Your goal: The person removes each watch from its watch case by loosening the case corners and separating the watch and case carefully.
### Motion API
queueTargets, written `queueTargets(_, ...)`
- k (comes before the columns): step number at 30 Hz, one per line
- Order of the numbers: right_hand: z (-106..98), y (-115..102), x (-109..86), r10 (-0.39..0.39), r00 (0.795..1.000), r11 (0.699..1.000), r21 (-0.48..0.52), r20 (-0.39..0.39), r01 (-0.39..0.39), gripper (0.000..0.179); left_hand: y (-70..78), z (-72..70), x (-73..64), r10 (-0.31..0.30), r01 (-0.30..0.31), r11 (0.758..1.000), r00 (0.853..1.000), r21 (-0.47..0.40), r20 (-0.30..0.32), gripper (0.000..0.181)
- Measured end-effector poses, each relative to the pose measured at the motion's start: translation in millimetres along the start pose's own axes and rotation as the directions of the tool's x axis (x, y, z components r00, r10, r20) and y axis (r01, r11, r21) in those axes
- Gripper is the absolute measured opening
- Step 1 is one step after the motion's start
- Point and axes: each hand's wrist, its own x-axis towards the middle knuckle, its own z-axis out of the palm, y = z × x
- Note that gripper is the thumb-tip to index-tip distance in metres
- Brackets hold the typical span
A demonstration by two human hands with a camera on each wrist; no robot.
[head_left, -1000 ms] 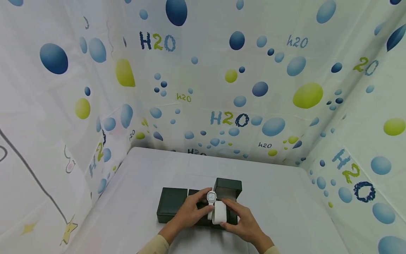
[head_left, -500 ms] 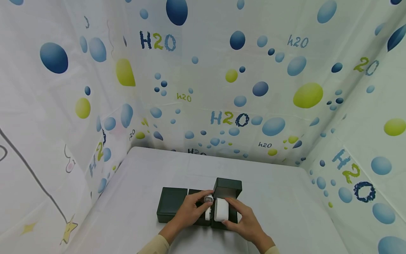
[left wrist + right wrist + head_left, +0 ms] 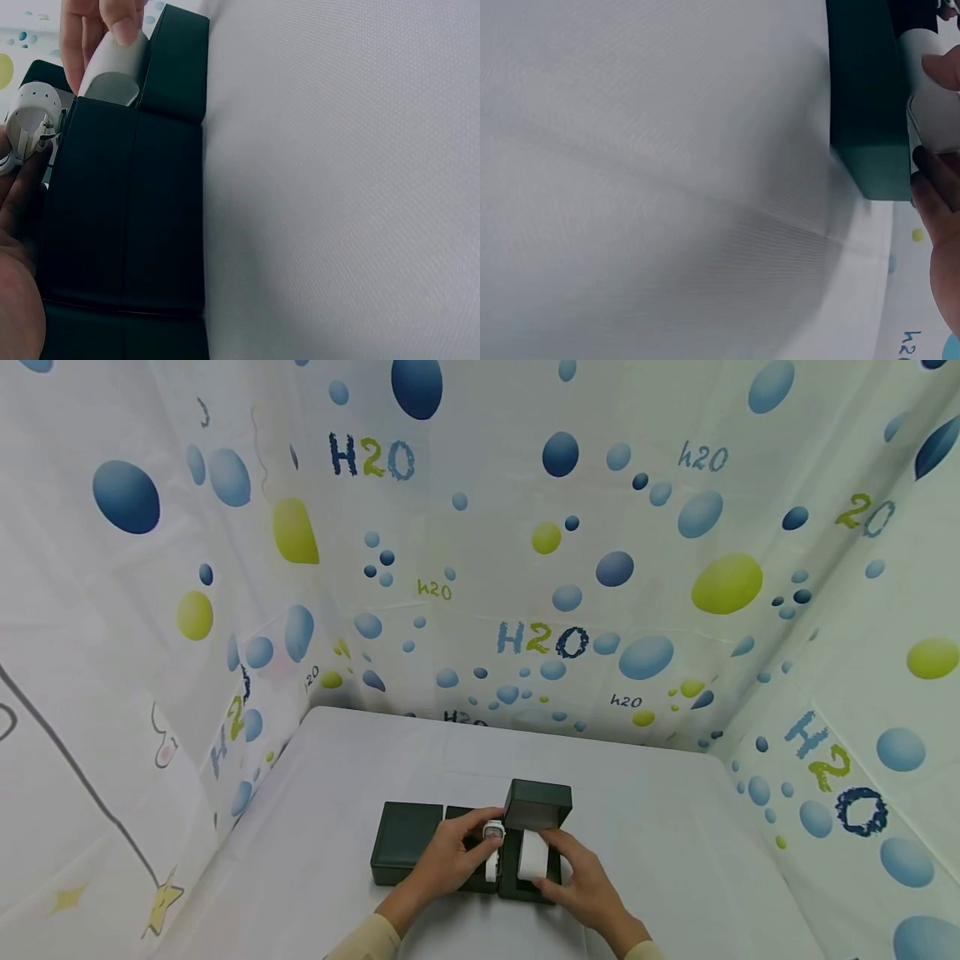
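In the head view my left hand (image 3: 450, 857) holds a white wristwatch (image 3: 492, 832), its strap hanging over the middle box. The left wrist view shows the watch's buckled strap (image 3: 34, 112) as a loop. With thumb and fingers, my right hand (image 3: 587, 878) grips a white watch cushion (image 3: 533, 857) at the open dark green box (image 3: 512, 864). That box's lid (image 3: 542, 800) stands raised behind. The cushion's rounded end (image 3: 112, 71) rises above the box wall in the left wrist view; its lower part is hidden.
Left of the open box a middle dark green box (image 3: 124, 202) sits in line, partly covered by my left hand. Beyond it lies a closed green box (image 3: 408, 839). All stand on a white-covered table (image 3: 645, 810), with printed curtains (image 3: 480, 560) around.
The cushion has moved right, away from the watch, and sits lower in the open box. My left hand has drawn the watch slightly left and turned its face.
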Motion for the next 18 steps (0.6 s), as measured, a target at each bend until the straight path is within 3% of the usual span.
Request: queueTargets(18,4.2,3.8,-0.7,-0.012,1.000,0.999,-0.050,0.005,0.012,0.079,0.3,3.7,-1.8,-0.004,0.003,1.000,0.999,-0.004,-0.043,0.040)
